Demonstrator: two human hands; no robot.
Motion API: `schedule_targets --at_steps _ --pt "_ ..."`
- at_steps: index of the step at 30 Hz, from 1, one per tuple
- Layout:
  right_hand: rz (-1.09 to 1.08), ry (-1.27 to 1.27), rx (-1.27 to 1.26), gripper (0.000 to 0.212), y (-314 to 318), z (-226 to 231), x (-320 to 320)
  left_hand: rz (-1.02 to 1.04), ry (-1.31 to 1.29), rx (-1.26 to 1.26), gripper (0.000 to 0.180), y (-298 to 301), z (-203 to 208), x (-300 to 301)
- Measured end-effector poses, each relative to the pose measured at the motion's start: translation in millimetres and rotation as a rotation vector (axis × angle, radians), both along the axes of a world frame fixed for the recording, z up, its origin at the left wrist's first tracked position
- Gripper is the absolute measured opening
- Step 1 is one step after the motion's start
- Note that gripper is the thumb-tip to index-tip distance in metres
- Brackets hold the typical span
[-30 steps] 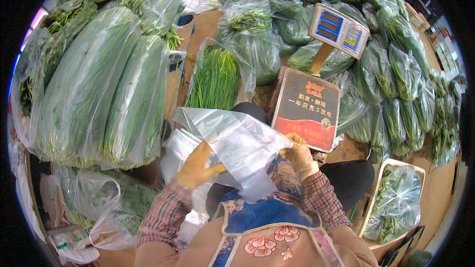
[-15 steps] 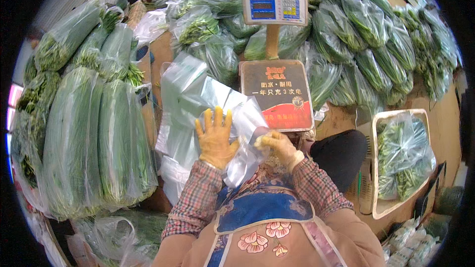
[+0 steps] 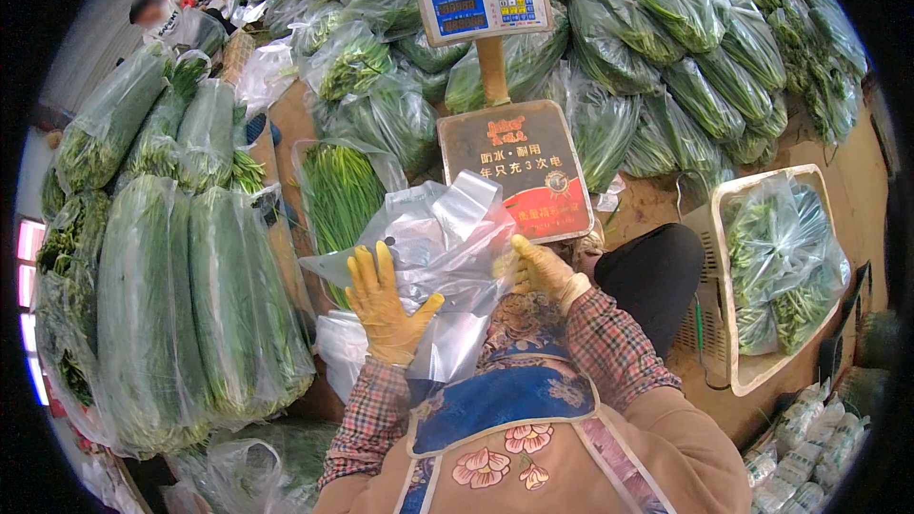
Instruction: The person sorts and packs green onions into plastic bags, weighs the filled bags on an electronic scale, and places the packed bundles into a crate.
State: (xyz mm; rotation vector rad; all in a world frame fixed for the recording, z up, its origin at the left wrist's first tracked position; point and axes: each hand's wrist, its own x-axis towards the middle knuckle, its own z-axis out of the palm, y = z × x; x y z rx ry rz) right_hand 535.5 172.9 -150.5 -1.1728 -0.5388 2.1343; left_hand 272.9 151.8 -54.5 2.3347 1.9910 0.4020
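Clear plastic bags (image 3: 443, 224) lie crumpled across my lap and against the front of the scale (image 3: 509, 171). My left hand (image 3: 388, 309), in a yellow glove, rests on the plastic with its fingers spread. At the right edge of the bags, my gloved right hand (image 3: 545, 271) is closed on the plastic; its fingertips are slightly smeared. A bundle of long, thin green leaves (image 3: 345, 195), like chives, lies in clear film just beyond my left hand, its near part covered by the bags.
Long bagged bundles of greens (image 3: 148, 305) are stacked at the left. More bagged greens (image 3: 676, 14) pile up behind the scale. A cream plastic basket (image 3: 728, 376) with bagged green vegetables stands at the right. A person (image 3: 176, 24) is at the far left.
The plastic sheet has been drawn back from the far left toward me and the right, uncovering the green bundle. My left hand has spread its fingers wider. The whole view has shifted slightly.
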Motion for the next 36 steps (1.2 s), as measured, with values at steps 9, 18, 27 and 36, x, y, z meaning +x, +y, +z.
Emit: schedule_targets --at_steps 9,18,27,36 --pt "-0.140 0.069 0.303 0.019 2 1 -8 -0.164 -0.152 0.145 0.072 5 18 16" --pt "-0.337 -0.005 0.441 0.021 19 53 0 -0.029 -1.556 -0.616 0.016 52 18 50" --pt "-0.511 -0.122 0.537 0.021 30 132 36 -0.585 -1.042 -0.078 0.039 53 121 50" --pt "-0.745 -0.008 0.530 0.021 66 147 147 0.189 -1.496 0.119 0.019 138 89 -82"
